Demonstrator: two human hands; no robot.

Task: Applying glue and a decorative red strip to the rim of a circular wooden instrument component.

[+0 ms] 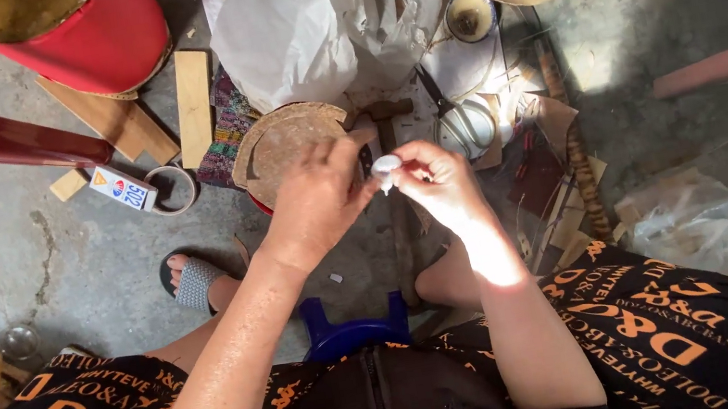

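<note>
Head view: left hand (316, 197) and right hand (441, 184) — grips pinched shut on small white piece (385, 165).

floor (22, 259): rough matt grey concrete, cracked | small cap (385, 164) between both hands: white glossy plastic | stool (345, 332): smooth blue plastic | drum (98, 32) at 11 o'clock: glossy red shell | planks (194, 105): bare matt wood | bag (305, 19) at 12 o'clock: crinkled white plastic | hammer (400, 228): worn wooden handle, dull metal head | scissors (458, 121): shiny metal
</note>
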